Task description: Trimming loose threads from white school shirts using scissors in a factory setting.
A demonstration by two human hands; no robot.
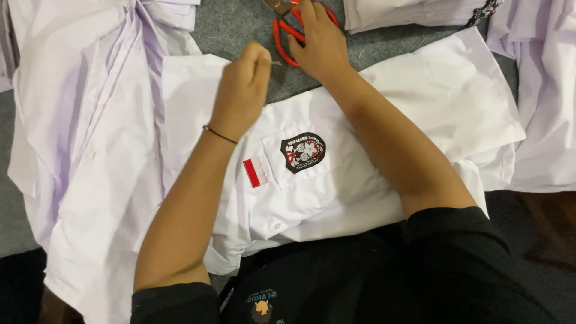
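A white shirt (420, 102) lies spread in front of me, with a shield-shaped black badge (303, 152) on its pocket and a small red-and-white patch (255, 172) beside it. My left hand (241, 90) hovers over the shirt's upper edge, its fingers pinched together on something thin that I cannot make out. My right hand (321, 45) reaches further out and rests on red-handled scissors (287, 33) lying on the grey surface; the fingers cover most of the handles.
More white shirts (90, 120) lie heaped at the left, and others (540, 90) at the right. A folded stack (414, 13) sits at the top. Grey carpet-like surface (234, 24) shows between them. My black top fills the bottom.
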